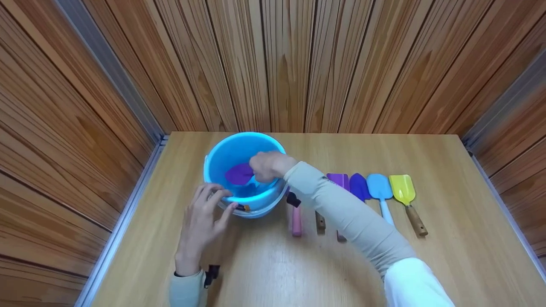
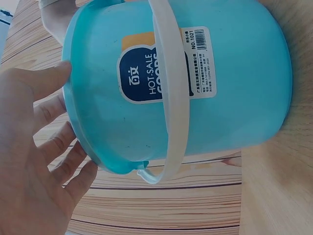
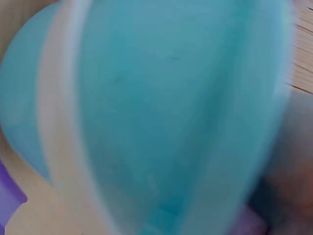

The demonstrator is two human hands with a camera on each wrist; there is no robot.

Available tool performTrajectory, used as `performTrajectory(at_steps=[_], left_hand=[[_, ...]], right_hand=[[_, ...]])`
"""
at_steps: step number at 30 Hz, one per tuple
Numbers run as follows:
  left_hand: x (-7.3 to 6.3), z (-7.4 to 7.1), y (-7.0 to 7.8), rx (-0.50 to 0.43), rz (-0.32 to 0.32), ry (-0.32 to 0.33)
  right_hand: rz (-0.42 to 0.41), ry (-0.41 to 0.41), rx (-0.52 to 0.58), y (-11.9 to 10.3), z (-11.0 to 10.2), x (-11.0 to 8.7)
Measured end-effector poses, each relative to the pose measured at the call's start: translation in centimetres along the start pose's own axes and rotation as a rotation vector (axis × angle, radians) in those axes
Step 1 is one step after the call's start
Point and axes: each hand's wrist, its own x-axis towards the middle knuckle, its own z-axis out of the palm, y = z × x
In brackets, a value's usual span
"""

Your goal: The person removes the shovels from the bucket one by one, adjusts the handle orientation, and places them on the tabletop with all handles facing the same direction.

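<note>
A light blue bucket stands upright on the table, its pale handle lowered along its side. My left hand holds the near left of its rim, thumb against the outside and fingers over the edge. Inside the mouth, my right hand is closed in a fist around a purple toy shovel, whose blade points left within the bucket. The shovel's handle is hidden by the fist. In the right wrist view the bucket wall is blurred and fills most of the picture.
Right of the bucket lies a row of toy shovels: a pink handle, a purple blade, a dark blue one, a light blue one and a yellow one. My right forearm crosses over some. Wood-panelled walls enclose the table.
</note>
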Motion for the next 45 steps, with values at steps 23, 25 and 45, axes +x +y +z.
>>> performTrajectory(at_steps=[23,25,45], left_hand=[[-0.3,-0.2,0.1,-0.003,0.004,0.003],[-0.4,-0.1,0.0,-0.004,0.009,0.008],[-0.1,-0.1,-0.1,-0.034,0.032,0.019]], right_hand=[[0.024,-0.118,0.693,5.1,-3.5,-5.0],[0.008,-0.110,0.734,5.6,-3.5,-5.5],[0.027,0.082,0.923,11.6,-1.8,-11.6]])
